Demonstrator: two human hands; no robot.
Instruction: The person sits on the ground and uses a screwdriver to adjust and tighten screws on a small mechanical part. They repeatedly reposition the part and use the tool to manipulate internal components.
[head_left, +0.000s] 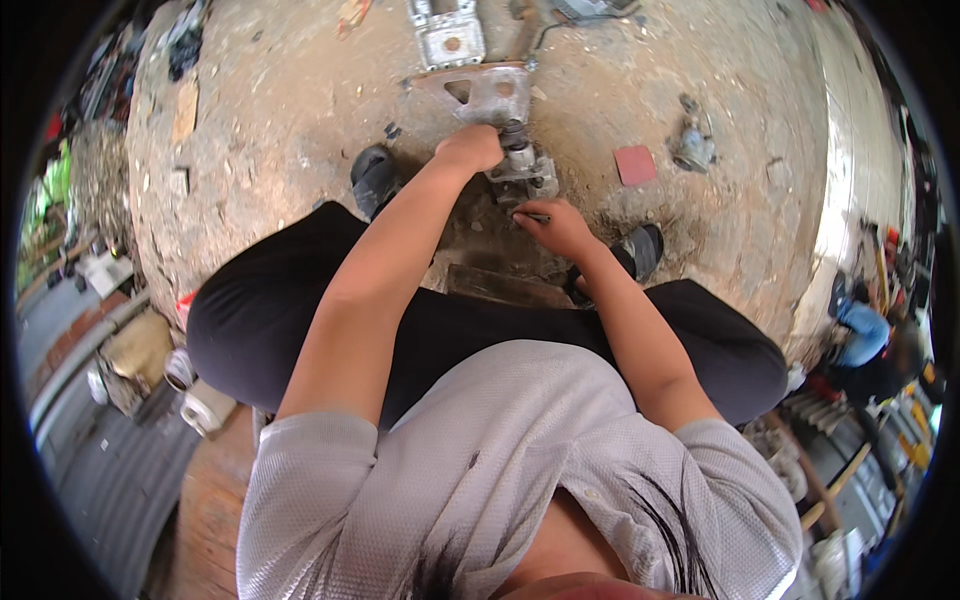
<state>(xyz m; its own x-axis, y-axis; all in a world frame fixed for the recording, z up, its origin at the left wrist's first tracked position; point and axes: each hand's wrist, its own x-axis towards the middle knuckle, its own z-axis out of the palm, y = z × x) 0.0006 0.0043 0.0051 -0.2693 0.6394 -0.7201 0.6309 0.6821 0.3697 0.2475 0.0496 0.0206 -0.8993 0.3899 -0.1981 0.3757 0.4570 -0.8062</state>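
In front of me on the ground stands a greasy grey metal machine part [522,165], with a round upper section and a blocky lower body. My left hand [472,150] is closed against its upper left side, the fingertips hidden from view. Below the part's right side, my right hand [562,230] pinches a short dark metal rod [538,218]. The rod's tip lies close to the machine part; whether they touch I cannot tell. Just beyond my left hand lies a flat metal bracket [490,92] with a triangular hole.
A pale metal frame [450,40] lies past the bracket. To the right on the dirt floor are a reddish square piece [634,165] and a grey metal part [694,145]. A wooden block [505,286] sits between my sandalled feet. Corrugated sheets [110,500] lie at left.
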